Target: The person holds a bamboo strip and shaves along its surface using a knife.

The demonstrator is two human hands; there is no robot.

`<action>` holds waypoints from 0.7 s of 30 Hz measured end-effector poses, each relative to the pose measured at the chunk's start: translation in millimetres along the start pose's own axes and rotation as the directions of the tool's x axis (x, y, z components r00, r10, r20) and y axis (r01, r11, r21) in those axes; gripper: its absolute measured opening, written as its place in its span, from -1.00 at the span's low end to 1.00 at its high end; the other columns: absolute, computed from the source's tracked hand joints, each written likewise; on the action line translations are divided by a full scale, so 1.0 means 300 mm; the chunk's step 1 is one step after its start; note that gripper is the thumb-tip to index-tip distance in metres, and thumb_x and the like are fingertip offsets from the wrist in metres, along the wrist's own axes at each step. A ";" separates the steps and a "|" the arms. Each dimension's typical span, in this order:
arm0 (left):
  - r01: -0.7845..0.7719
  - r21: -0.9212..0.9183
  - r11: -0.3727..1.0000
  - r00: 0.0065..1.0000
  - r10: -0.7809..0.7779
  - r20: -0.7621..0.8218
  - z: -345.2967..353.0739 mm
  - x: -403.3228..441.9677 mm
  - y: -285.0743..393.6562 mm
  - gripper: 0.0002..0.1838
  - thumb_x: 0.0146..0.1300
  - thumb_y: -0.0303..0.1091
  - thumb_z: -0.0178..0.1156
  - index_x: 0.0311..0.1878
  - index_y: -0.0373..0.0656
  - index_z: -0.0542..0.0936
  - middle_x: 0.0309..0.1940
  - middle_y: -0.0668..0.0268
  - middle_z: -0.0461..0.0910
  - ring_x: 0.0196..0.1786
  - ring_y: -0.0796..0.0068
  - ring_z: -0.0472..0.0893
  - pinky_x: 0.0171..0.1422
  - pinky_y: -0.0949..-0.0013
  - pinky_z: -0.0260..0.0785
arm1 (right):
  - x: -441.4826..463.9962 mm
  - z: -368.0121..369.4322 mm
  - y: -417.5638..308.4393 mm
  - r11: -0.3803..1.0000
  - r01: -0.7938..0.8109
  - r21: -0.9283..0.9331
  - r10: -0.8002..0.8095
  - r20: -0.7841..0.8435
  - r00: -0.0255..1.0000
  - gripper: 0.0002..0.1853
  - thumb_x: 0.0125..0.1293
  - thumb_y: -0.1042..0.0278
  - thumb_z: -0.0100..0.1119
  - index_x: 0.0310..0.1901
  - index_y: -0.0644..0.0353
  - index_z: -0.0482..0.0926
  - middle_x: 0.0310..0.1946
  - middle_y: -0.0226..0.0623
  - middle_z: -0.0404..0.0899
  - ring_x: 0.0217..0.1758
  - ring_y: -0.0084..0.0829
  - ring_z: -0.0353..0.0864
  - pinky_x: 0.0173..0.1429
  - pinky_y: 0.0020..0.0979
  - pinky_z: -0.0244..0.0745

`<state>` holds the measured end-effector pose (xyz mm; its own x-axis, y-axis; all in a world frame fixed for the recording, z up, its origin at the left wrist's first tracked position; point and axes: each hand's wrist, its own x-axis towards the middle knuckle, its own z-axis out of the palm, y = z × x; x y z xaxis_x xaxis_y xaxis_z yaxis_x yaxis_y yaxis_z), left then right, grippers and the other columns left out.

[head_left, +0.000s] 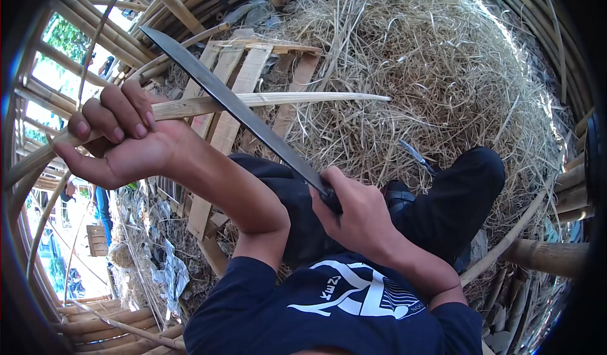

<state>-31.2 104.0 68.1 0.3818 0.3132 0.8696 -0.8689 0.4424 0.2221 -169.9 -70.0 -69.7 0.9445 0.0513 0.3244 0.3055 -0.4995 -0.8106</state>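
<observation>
Fabric of a dark shirt (265, 311) with a white print sits nearest in my feed, and just past it I have dark trousers (436, 212), the right knee bent out to the right. Above them, from my remote seat, I see the right hand (357, 212) with its fingers clenched round the black handle of a long knife (253, 125), whose blade slants away to the far left. On the left, the left hand (123, 137) shows me its palm, fingers curled over a bamboo strip (303, 97) and grasping it. The strip runs between the bent fingertips and the palm, one end passing out to the left beyond the hand, the other reaching well to the right of the fingers and narrowing to a pale tip. The blade crosses in front of it between the left fingertips and that tip; whether steel and bamboo touch, I can't tell. Lower down, a small knife (414, 154) lies on the shavings (436, 57) near the right knee. Behind the strip I make out wooden slats (250, 70), and the pale heap spreads to the far right. Bamboo poles (174, 4) stand farthest, with a person in blue (102, 212) beyond them on the left.
</observation>
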 end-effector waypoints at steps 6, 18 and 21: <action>-0.036 0.135 0.990 0.982 0.060 -0.178 -0.076 -0.061 0.055 -0.62 0.33 -0.07 -0.07 -0.58 -0.01 0.36 -0.86 0.52 0.05 -0.87 0.73 0.00 -0.83 0.61 -0.17 | -0.105 0.034 0.187 0.939 -0.343 0.010 0.343 0.032 0.939 -0.80 0.25 0.31 0.11 -0.23 0.25 0.39 -0.65 -0.01 0.49 -0.54 0.03 0.55 -0.45 -0.09 0.40; -0.010 0.006 1.000 1.000 0.010 -0.007 -0.093 -0.043 0.049 -0.59 0.38 -0.05 -0.13 -0.58 0.01 0.39 -0.88 0.54 0.06 -0.88 0.74 -0.01 -0.85 0.63 -0.15 | -0.009 0.027 -0.037 0.994 -0.046 0.101 0.032 0.133 0.991 -0.84 0.19 0.41 0.18 -0.28 0.24 0.41 -0.61 -0.07 0.49 -0.53 -0.05 0.56 -0.48 -0.24 0.40; -0.023 0.036 0.999 0.999 0.024 -0.042 -0.092 -0.034 0.035 -0.57 0.39 -0.05 -0.16 -0.59 0.02 0.39 -0.88 0.53 0.06 -0.88 0.73 -0.01 -0.85 0.62 -0.15 | -0.028 0.026 0.026 0.996 -0.044 0.073 0.036 0.110 0.993 -0.84 0.18 0.42 0.18 -0.29 0.25 0.42 -0.61 -0.07 0.49 -0.51 -0.06 0.57 -0.47 -0.25 0.41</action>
<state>-35.4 128.6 49.3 0.3733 0.3590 0.8554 -0.8883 0.4043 0.2180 -174.6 -67.8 -82.5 0.9625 0.1276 0.2394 0.2713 -0.4370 -0.8576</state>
